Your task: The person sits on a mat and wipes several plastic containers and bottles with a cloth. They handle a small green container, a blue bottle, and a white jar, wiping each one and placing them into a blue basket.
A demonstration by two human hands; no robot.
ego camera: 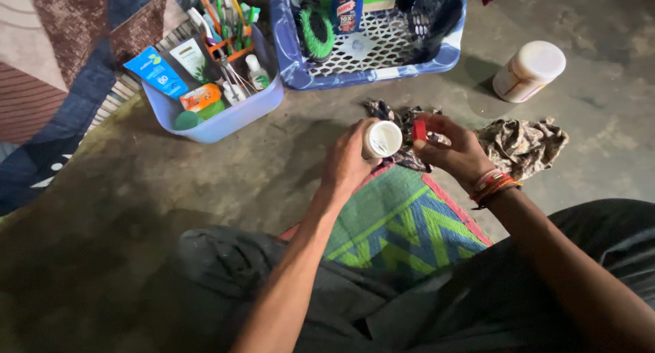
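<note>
My left hand [346,163] grips a small white round container [382,139], tipped so its round end faces me. Close to its right, my right hand [456,150] pinches a small red cap [419,130] between thumb and fingers; red and orange threads circle that wrist. Both hands hover above a patterned rag [522,145] lying on the concrete floor, and a green, blue and red woven mat [402,220] lies under my legs.
A lilac tub [225,117] at upper left holds toothbrushes, tubes and small bottles. A blue perforated basket [382,69] behind it carries a green brush and a blue bottle. A white jar [529,71] stands at right. A patterned rug [61,59] covers the left.
</note>
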